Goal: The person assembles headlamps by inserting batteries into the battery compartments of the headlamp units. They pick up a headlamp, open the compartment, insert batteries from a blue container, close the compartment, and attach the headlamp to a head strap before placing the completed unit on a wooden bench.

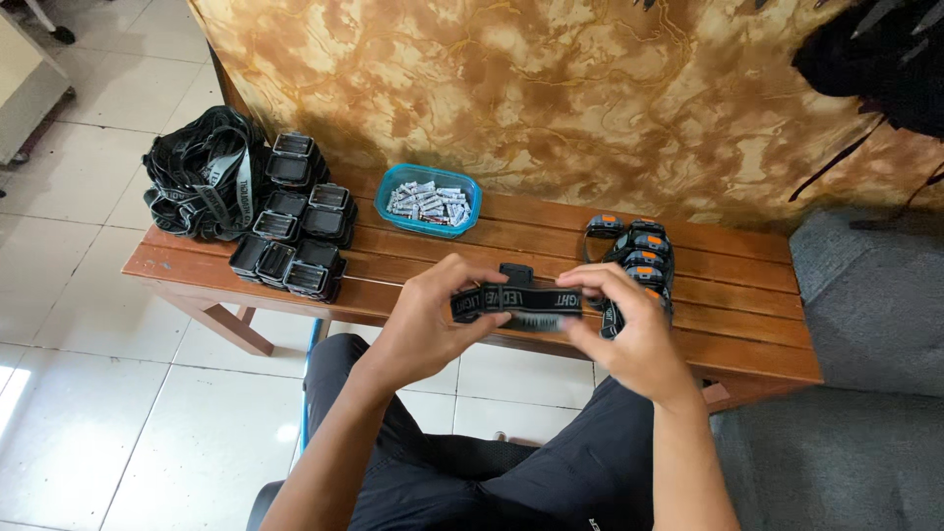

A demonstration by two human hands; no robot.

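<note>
Black elastic headlamp strap [513,299] stretches left to right above the slatted wooden bench [747,334], its ends pinched in closed left hand [425,324] and right hand [629,329].

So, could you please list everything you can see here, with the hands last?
headlamp strap: one, black with pale print, stretched between both hands, a black lamp body on it
lamp housings: about a dozen, black, stacked at the bench's left
strap pile: one heap, black and grey, far left of the bench
tub: one, blue, holding small silver batteries, at the bench's back
finished headlamps: several, black with orange, right of centre
bench: one, brown wooden slats
left hand: grips the strap's left end
right hand: grips its right end
</note>
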